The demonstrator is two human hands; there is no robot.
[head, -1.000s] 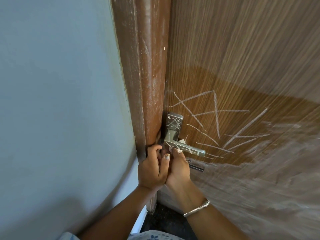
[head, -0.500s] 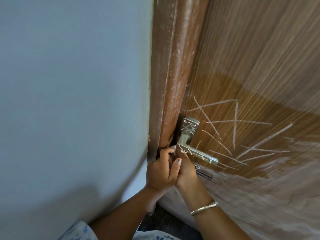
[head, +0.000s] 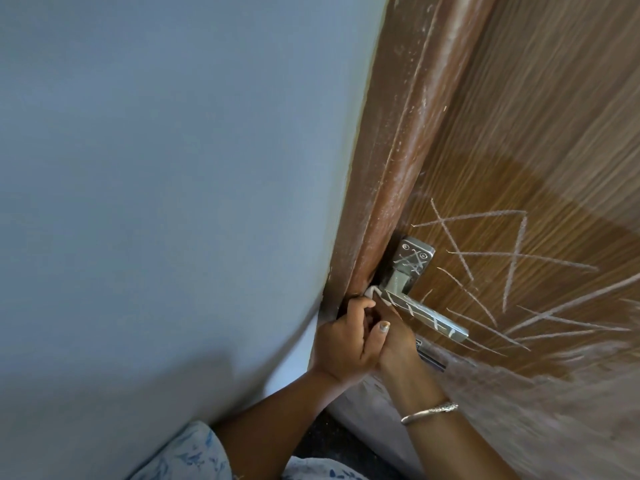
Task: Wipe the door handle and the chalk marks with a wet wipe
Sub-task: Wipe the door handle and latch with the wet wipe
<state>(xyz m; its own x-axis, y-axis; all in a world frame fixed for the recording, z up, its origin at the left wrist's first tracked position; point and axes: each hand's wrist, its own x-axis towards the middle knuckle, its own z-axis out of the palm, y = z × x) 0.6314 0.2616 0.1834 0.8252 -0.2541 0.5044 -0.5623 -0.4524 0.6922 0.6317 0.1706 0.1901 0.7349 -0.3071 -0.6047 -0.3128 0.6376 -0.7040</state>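
hands bunched at the root of the door handle [head: 426,317], wet wipe [head: 372,291] just peeking out

within the last second the view swung toward the wall [head: 173,202] while both hands hardly moved; a white corner of the wipe now shows above the curled fingers of the left hand [head: 341,341], which pinch it just beside the handle's neck. right hand [head: 394,337] fingers are hidden, so their grip cannot be told. chalk marks [head: 516,258] on lever and door [head: 554,116] look untouched, so wiping seems barely begun.

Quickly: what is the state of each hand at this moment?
Left hand: fingers curled, gripping the wet wipe beside the door handle.
Right hand: fingers hidden behind the left; cannot be told.
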